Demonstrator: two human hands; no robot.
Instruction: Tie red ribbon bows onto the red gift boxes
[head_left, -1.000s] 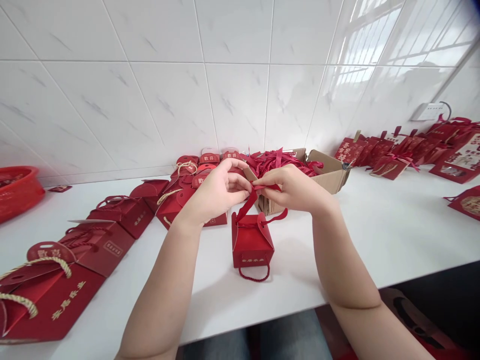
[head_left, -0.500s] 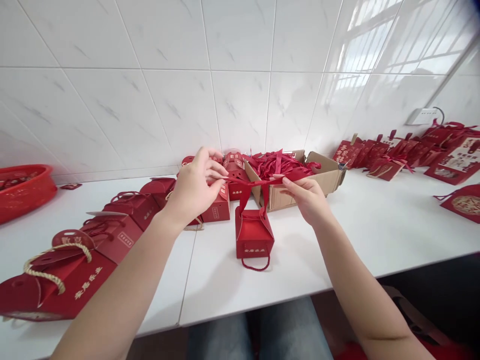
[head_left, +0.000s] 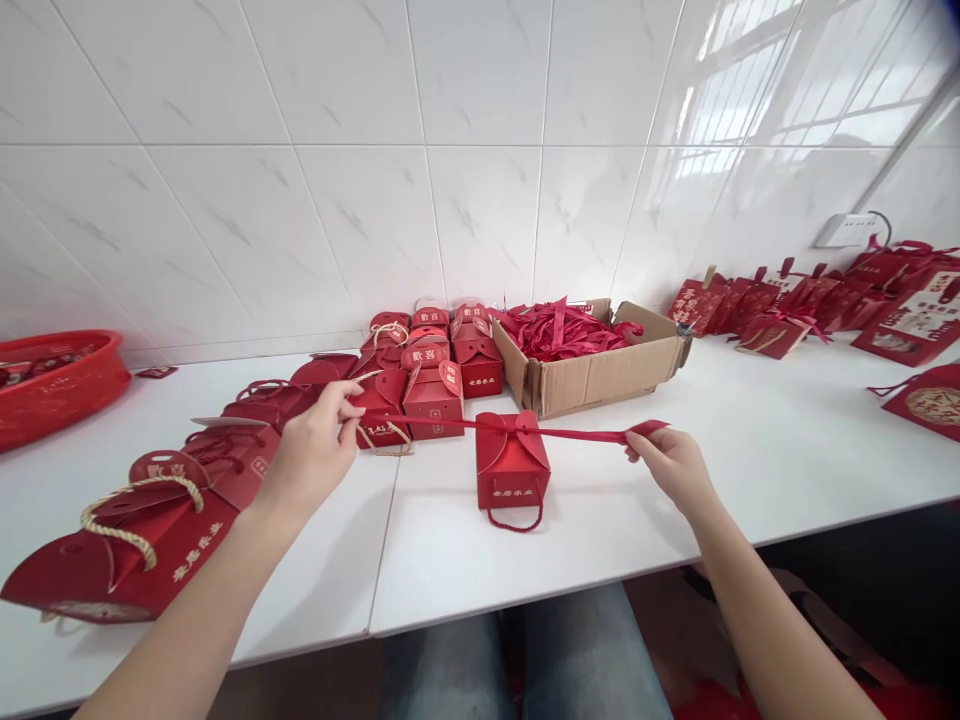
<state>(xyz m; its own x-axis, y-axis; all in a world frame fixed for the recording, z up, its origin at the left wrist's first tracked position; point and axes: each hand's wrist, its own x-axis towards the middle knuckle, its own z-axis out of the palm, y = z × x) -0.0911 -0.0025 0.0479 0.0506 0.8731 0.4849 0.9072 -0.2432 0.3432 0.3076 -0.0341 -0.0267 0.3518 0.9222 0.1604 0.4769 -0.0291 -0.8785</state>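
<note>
A small red gift box (head_left: 512, 468) with gold characters and a cord loop stands on the white table (head_left: 585, 540) in front of me. A red ribbon (head_left: 577, 433) runs through its top flaps and is stretched taut to both sides. My left hand (head_left: 315, 450) pinches the ribbon's left end, well left of the box. My right hand (head_left: 670, 463) pinches the right end, out to the box's right.
An open cardboard box (head_left: 600, 375) full of red ribbons sits behind the gift box. Several more red gift boxes (head_left: 435, 365) cluster at the back and lie flat along the left (head_left: 142, 540) and right (head_left: 810, 300). A red basket (head_left: 52, 385) is at far left.
My hands have moved down and far apart, from pinching the ribbon together above the box to pulling it out flat and taut across the box's top.
</note>
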